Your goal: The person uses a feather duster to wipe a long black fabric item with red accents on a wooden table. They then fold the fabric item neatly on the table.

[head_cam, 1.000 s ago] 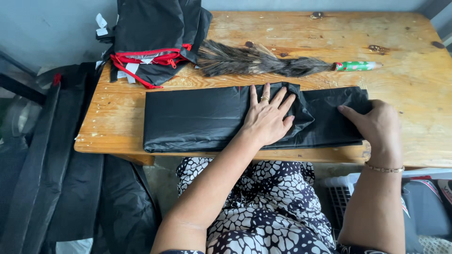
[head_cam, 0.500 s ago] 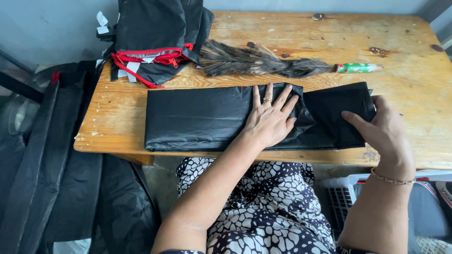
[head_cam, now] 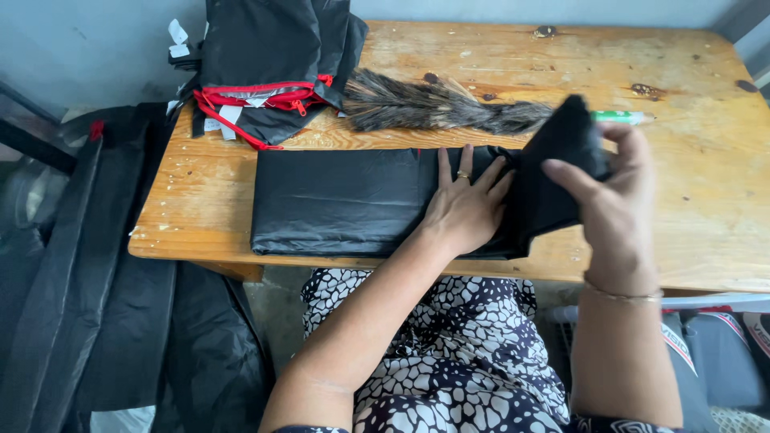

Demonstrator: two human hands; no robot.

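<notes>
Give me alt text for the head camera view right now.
The right hand lifts one end of a long black folded sheet off a wooden table, while the left hand presses flat on its middle. Behind it lie a feather duster and a black bag with red trim.

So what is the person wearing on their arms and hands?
Both arms are bare, with no sleeves showing. The left hand has a thin ring on one finger. The right hand has no ring that shows, but a thin chain bracelet goes round its wrist. No gloves and no watch.
</notes>
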